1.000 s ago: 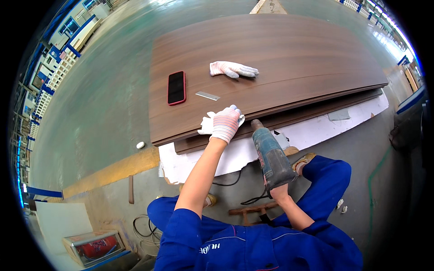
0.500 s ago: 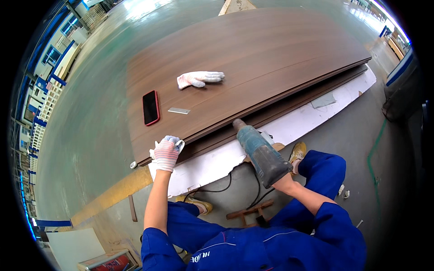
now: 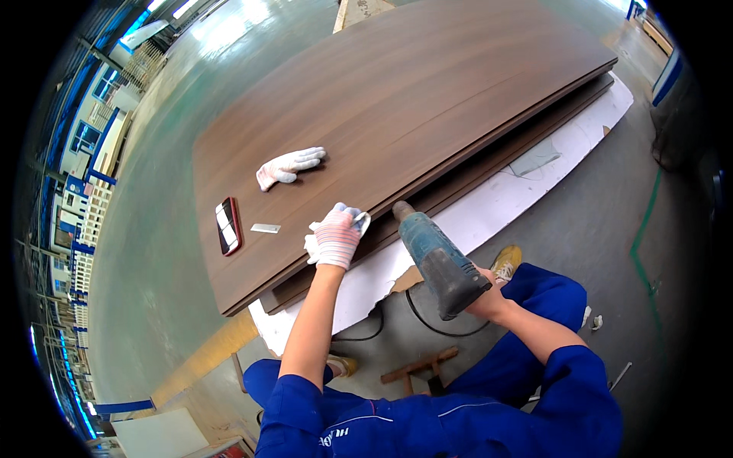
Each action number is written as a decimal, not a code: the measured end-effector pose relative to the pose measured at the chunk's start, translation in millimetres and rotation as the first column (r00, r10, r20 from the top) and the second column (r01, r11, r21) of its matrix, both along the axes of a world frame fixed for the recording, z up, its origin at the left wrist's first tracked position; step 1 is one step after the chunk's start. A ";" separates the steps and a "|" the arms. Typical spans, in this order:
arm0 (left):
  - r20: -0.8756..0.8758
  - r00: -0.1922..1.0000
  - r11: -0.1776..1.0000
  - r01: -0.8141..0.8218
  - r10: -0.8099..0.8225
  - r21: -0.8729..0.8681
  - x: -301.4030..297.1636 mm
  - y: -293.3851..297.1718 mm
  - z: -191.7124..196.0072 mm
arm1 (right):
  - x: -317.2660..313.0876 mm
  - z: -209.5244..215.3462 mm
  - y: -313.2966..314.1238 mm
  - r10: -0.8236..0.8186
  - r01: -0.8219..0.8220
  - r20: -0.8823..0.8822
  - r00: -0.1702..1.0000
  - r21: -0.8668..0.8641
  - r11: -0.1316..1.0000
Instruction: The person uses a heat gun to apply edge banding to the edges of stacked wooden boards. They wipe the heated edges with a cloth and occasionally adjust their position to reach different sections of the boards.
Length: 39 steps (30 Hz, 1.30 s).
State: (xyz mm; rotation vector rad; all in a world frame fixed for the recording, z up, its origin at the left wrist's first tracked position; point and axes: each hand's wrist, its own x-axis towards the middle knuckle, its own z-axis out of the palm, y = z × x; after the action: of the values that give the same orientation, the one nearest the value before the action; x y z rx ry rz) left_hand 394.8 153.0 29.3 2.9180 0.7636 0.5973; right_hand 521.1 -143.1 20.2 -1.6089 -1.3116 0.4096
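Observation:
My bare right hand (image 3: pixel 485 296) grips a teal and black heat gun (image 3: pixel 431 256). Its nozzle points at the near edge of the top panel in a stack of brown wood-look panels (image 3: pixel 427 84). On my left hand (image 3: pixel 336 238) is a white glove with pink stripes. Its fingers are closed on a white cloth (image 3: pixel 311 248), pressed against the same edge, left of the nozzle. Atop the panel lie another white glove (image 3: pixel 290 166), a phone in a red case (image 3: pixel 227 226) and a small flat metal blade (image 3: pixel 266 228).
White sheeting (image 3: pixel 527 179) lies under the stack and sticks out on the near side. A black cord (image 3: pixel 435 327) loops beneath the heat gun. Close to my legs is a low wooden stool (image 3: pixel 420 365). A yellow line (image 3: pixel 202 355) runs across the floor at left.
My left hand has slid the cloth rightward along the panel edge, closer to the heat gun's nozzle. The view has shifted; the right hand keeps its hold on the heat gun.

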 end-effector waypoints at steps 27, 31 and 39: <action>-0.070 0.997 0.993 0.035 -0.043 -0.113 229.7 -62.9 3.6 | 121.5 21.9 -34.3 -0.371 0.422 -0.250 0.894 0.199 0.884; -0.068 0.995 0.987 0.064 -0.075 -0.147 257.4 -72.2 5.4 | 140.6 9.3 -42.8 -0.402 0.438 -0.194 0.895 0.209 0.874; -0.143 0.989 0.953 -0.064 0.022 -0.297 277.0 -72.3 14.3 | 145.1 29.1 -28.7 -0.240 0.451 -0.759 0.605 0.078 0.889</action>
State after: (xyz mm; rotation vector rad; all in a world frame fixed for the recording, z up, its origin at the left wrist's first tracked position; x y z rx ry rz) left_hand 671.8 80.7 43.7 2.6857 0.8513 0.2539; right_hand 666.2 -171.8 49.3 -1.2153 -0.3812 0.5355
